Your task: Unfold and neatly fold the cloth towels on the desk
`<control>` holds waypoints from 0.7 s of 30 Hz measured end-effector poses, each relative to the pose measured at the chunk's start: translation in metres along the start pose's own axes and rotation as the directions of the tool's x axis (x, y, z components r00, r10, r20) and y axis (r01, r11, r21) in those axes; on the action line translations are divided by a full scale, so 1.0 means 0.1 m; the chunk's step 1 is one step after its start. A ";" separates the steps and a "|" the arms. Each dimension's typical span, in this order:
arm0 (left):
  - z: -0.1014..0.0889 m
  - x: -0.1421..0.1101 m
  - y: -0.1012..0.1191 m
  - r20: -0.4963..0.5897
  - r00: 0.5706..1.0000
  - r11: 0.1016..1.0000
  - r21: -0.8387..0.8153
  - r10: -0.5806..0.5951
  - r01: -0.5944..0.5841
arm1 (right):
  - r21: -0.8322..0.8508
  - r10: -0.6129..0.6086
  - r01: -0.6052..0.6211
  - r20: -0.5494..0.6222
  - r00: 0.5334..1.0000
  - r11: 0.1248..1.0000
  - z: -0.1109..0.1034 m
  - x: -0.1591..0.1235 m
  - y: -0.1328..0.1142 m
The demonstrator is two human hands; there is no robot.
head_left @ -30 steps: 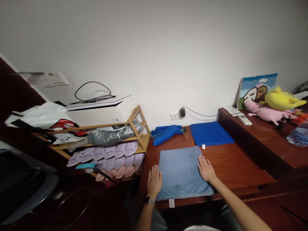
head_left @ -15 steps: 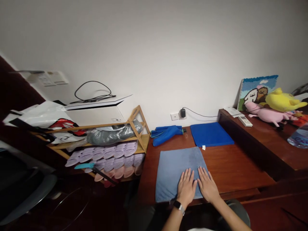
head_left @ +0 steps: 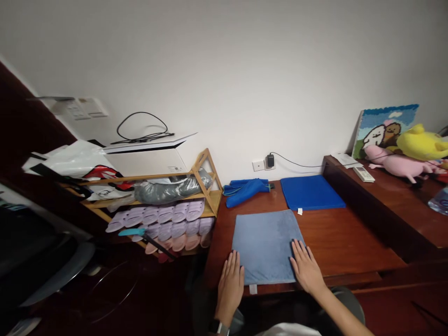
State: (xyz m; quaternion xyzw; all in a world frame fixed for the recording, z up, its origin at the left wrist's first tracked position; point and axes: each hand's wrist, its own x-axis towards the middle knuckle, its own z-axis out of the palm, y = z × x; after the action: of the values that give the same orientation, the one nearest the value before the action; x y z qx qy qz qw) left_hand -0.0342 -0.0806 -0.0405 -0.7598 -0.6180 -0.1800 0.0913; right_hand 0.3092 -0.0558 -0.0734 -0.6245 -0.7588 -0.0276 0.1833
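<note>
A square grey-blue cushion cover (head_left: 266, 242) lies flat on the brown wooden desk (head_left: 350, 238), a small white tag showing at its front edge. My left hand (head_left: 231, 282), with a watch on the wrist, rests at the cover's left front edge, fingers stretched out. At the right edge lies my right hand (head_left: 308, 268), its fingers extended on the fabric. Neither hand grips anything. Behind the cover are a flat bright blue cushion cover (head_left: 311, 192) with a white tag and a crumpled blue cloth (head_left: 247, 191).
Left stands a wooden rack (head_left: 210, 200) with lilac slippers (head_left: 164, 214), a white box (head_left: 147, 158) and bags. A raised ledge on the right carries a remote control (head_left: 364, 174), a pink plush toy (head_left: 395, 163) and a dog picture (head_left: 385, 130). A black charger (head_left: 270, 160) sits in the wall socket.
My hands have moved apart: the left went from the cover's middle to its left edge, the right slightly to the right edge. The view has shifted a little, and the cover's front tag now shows.
</note>
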 end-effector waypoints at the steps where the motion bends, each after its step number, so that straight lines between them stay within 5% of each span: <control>1: -0.06 0.05 0.14 -0.007 1.000 0.999 -0.024 0.021 -0.021 | -0.006 -0.019 0.019 -0.022 1.000 1.000 -0.02 -0.05 -0.03; 7: -0.14 0.46 1.34 0.126 0.928 0.917 -0.251 0.350 -0.311 | 0.012 -0.042 0.042 0.041 0.998 0.999 0.06 -0.21 -0.07; 10: 0.03 0.56 1.57 0.174 0.915 0.908 -0.285 0.365 -0.308 | 0.032 -0.052 0.051 0.046 0.998 0.998 0.12 -0.20 0.01; 13: 0.19 0.43 1.25 0.183 0.950 0.953 -0.213 0.254 -0.214 | 0.052 -0.069 0.069 0.016 0.997 0.996 0.14 -0.21 0.07; 18: 0.24 -0.05 0.11 0.090 0.994 0.998 -0.021 -0.063 0.065 | 0.091 -0.045 0.040 0.052 0.998 0.995 0.07 -0.23 0.05; 21: 0.19 -0.25 -0.31 0.078 0.994 0.997 -0.004 -0.081 0.082 | 0.110 -0.013 0.001 0.105 0.994 0.994 0.02 -0.21 0.05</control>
State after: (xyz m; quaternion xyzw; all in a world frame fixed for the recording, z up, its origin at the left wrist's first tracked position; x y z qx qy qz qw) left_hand -0.0651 -0.0897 -0.0704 -0.7407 -0.6509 -0.1564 0.0571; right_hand 0.3168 -0.0737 -0.0825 -0.6113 -0.7699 0.0466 0.1771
